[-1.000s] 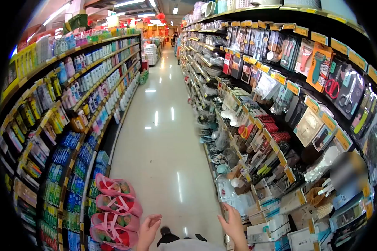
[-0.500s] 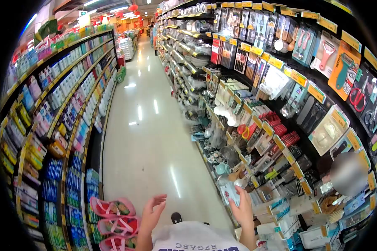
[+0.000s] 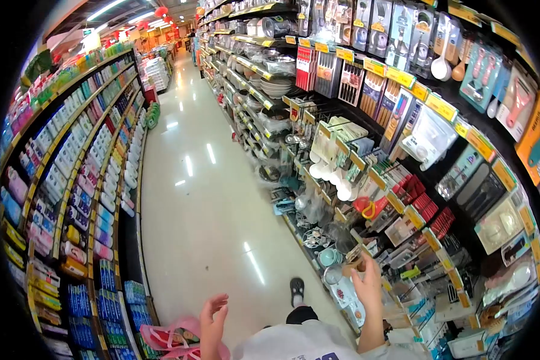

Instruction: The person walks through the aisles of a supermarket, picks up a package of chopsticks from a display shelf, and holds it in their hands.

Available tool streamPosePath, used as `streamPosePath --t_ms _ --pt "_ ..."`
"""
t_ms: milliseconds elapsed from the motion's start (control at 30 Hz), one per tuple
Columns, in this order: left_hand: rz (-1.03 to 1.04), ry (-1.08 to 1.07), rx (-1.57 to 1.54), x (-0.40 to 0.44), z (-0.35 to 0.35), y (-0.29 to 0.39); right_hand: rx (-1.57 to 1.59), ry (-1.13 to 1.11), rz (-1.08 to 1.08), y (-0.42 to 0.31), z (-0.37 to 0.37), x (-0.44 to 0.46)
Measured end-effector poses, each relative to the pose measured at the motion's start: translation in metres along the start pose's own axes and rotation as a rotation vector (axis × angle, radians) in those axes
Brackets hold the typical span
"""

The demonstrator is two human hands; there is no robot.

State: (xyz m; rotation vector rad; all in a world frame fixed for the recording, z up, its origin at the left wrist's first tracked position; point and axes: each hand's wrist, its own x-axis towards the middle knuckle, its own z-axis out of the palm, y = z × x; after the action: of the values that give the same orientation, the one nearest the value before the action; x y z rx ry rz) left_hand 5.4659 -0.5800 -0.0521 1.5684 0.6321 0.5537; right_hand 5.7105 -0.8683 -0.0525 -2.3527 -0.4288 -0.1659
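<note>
My left hand is raised at the bottom centre, fingers apart and holding nothing, just beside the pink bags on the floor by the left shelf. My right hand is also raised and empty, its fingers apart, in front of the low racks on the right. Near it are light blue bowls and a flat white package with red marks. Above hang white spoons, red-handled items and packaged knives.
A shelf of bottles runs along the left, with blue packs low down. The pale floor stretches ahead between the shelves. Stacked plates sit on the right shelving. White stacked goods stand far ahead.
The view has moved forward along the aisle and swung right. The pink bags have slid towards the bottom edge. A dark shoe now shows ahead of my body. Both hands stay raised and empty.
</note>
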Motion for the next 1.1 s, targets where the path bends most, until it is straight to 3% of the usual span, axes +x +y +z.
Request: streamPosePath --t_ms 67,267,433,533,600,800,933,1100 --pt "-0.082 0.044 -0.052 0.025 0.008 0.001 0.029 0.017 -0.071 -0.008 0.015 0.039" --pt "-0.046 0.085 -0.051 0.126 0.058 0.014 0.215 0.184 -0.207 -0.022 0.037 0.17" --pt "0.07 0.066 -0.108 0.223 0.114 0.047 0.36 0.303 -0.155 -0.016 0.035 0.271" --pt "0.038 0.016 -0.044 0.269 0.151 0.051 0.246 0.27 -0.15 -0.011 0.034 0.315" --pt "0.0 -0.087 -0.051 0.291 0.172 0.06 0.24 0.246 -0.168 -0.003 0.038 0.333" --pt "-0.034 -0.355 -0.05 0.385 0.217 0.027 0.173 0.273 0.043 0.023 0.039 0.353" --pt "-0.021 -0.579 0.06 0.454 0.255 0.043 0.179 0.398 0.163 0.028 0.048 0.358" --pt "0.181 -0.829 0.064 0.531 0.299 0.056 -0.054 0.528 0.222 0.016 0.059 0.37"
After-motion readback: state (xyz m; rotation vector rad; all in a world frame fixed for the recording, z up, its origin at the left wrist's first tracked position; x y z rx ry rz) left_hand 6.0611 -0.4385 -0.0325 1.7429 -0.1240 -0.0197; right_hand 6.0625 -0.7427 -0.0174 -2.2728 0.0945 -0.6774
